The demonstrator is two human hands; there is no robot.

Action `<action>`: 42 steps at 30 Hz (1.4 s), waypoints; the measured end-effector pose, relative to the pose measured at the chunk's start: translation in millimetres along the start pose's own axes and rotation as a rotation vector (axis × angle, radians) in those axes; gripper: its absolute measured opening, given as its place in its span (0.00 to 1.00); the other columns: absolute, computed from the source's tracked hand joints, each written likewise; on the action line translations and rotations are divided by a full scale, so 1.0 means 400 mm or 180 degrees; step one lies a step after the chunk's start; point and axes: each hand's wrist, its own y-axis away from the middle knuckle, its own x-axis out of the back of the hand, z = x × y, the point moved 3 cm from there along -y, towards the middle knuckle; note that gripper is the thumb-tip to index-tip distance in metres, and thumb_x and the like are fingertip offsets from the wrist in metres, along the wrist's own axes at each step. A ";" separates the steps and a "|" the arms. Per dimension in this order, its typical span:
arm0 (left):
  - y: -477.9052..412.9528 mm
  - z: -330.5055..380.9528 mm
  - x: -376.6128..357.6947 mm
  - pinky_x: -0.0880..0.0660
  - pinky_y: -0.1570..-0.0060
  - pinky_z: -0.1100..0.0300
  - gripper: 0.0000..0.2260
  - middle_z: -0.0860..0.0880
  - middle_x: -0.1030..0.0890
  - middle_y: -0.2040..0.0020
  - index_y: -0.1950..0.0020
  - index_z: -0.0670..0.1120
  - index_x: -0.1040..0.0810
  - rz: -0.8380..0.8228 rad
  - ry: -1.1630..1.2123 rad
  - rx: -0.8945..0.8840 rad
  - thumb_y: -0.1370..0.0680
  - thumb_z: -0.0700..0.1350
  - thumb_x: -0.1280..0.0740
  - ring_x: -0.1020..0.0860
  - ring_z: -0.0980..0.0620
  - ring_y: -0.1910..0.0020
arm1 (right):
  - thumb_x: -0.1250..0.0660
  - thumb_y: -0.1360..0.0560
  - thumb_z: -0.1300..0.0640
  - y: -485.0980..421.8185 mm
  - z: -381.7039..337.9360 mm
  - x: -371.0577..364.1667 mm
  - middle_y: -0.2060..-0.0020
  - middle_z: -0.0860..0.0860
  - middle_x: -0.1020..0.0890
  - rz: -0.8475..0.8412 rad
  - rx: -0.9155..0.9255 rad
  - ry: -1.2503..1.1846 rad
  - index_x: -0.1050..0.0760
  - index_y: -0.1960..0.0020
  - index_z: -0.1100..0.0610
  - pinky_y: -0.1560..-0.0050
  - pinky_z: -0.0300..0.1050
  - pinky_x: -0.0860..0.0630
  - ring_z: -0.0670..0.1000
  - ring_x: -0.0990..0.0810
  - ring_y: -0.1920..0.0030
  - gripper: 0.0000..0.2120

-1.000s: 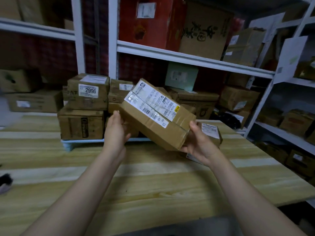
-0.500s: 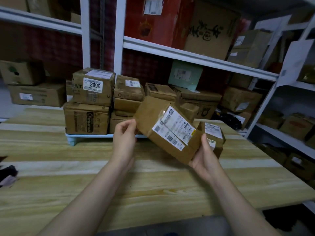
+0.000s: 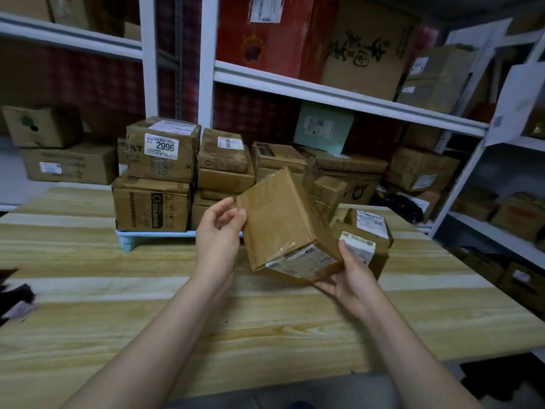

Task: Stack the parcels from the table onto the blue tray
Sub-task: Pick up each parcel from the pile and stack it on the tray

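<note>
Brown cardboard parcel [image 3: 283,219], taped and tilted with its label on the lower end, is held in mid-air at the centre of the frame, above the wooden table [image 3: 147,293]. The left hand [image 3: 216,234] pinches its left edge between thumb and curled fingers. The right hand [image 3: 351,278] cups the lower right corner, thumb up the side and fingers underneath. Just right of it, two small labelled parcels [image 3: 370,224] sit on the table. Behind, the blue tray [image 3: 153,233] carries stacked boxes, one marked 2996 [image 3: 160,149]. White shelves [image 3: 324,94] of cartons fill the background.
</note>
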 end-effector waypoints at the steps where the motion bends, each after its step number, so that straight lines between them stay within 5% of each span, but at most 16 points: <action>1: 0.002 0.003 -0.001 0.27 0.51 0.64 0.12 0.53 0.20 0.52 0.41 0.51 0.24 -0.0005 -0.0003 -0.0035 0.22 0.38 0.33 0.22 0.62 0.54 | 0.39 0.18 0.47 0.000 0.002 0.004 0.38 0.57 0.18 -0.0023 -0.0036 0.0026 0.28 0.31 0.49 0.44 0.64 0.21 0.60 0.19 0.40 0.17; 5: 0.007 0.010 0.002 0.27 0.51 0.66 0.13 0.55 0.20 0.48 0.41 0.52 0.22 -0.0010 -0.0099 -0.0171 0.22 0.36 0.34 0.22 0.63 0.51 | 0.38 0.19 0.49 -0.004 0.010 0.017 0.33 0.55 0.22 -0.0164 -0.0167 -0.0100 0.29 0.29 0.45 0.44 0.67 0.21 0.65 0.21 0.38 0.18; 13: 0.013 -0.011 0.008 0.26 0.47 0.67 0.12 0.55 0.18 0.44 0.40 0.51 0.19 0.0027 -0.0217 -0.0220 0.19 0.39 0.36 0.21 0.62 0.45 | 0.36 0.18 0.56 -0.008 0.011 0.027 0.37 0.61 0.20 -0.0054 0.0066 -0.0858 0.29 0.29 0.55 0.35 0.69 0.28 0.64 0.19 0.39 0.18; 17: 0.022 -0.019 0.006 0.31 0.55 0.72 0.12 0.58 0.18 0.46 0.39 0.49 0.19 0.0112 -0.0139 -0.0100 0.18 0.45 0.39 0.23 0.68 0.49 | 0.38 0.18 0.52 -0.005 0.009 0.021 0.39 0.64 0.19 -0.0017 0.0120 -0.1031 0.29 0.31 0.56 0.31 0.68 0.31 0.65 0.21 0.37 0.17; 20: 0.030 -0.024 0.007 0.32 0.51 0.69 0.12 0.63 0.20 0.49 0.38 0.50 0.20 0.0081 -0.0160 -0.0033 0.18 0.47 0.40 0.26 0.72 0.53 | 0.39 0.18 0.50 -0.006 0.013 0.025 0.37 0.62 0.20 0.0003 0.0115 -0.0991 0.27 0.33 0.54 0.31 0.69 0.32 0.65 0.22 0.36 0.16; 23: 0.036 -0.034 0.010 0.30 0.40 0.61 0.13 0.58 0.19 0.44 0.35 0.51 0.22 0.0021 -0.0159 0.0100 0.18 0.48 0.40 0.24 0.63 0.45 | 0.38 0.19 0.49 -0.006 0.018 0.031 0.37 0.60 0.19 -0.0084 0.0143 -0.0932 0.26 0.33 0.52 0.33 0.71 0.31 0.64 0.22 0.36 0.16; 29: 0.052 -0.047 0.016 0.32 0.40 0.61 0.18 0.53 0.23 0.34 0.28 0.54 0.29 -0.0116 -0.0287 0.0157 0.18 0.50 0.38 0.26 0.55 0.35 | 0.31 0.26 0.46 0.004 0.015 0.026 0.39 0.56 0.17 -0.0136 0.0315 -0.0854 0.28 0.30 0.51 0.35 0.68 0.27 0.60 0.20 0.37 0.26; 36: 0.057 -0.025 0.007 0.31 0.53 0.67 0.14 0.57 0.23 0.40 0.33 0.56 0.28 -0.0138 -0.0281 -0.0094 0.18 0.53 0.41 0.25 0.61 0.43 | 0.40 0.20 0.42 0.005 0.008 0.020 0.37 0.57 0.18 -0.0071 0.0419 -0.0908 0.28 0.28 0.53 0.32 0.63 0.29 0.59 0.22 0.34 0.24; 42: 0.053 -0.034 0.012 0.27 0.46 0.57 0.14 0.57 0.23 0.48 0.35 0.53 0.28 0.0084 -0.0156 0.0066 0.19 0.54 0.38 0.24 0.63 0.52 | 0.39 0.19 0.47 0.023 0.005 0.017 0.43 0.58 0.15 -0.0003 0.0359 -0.1075 0.22 0.39 0.54 0.36 0.58 0.25 0.58 0.19 0.39 0.15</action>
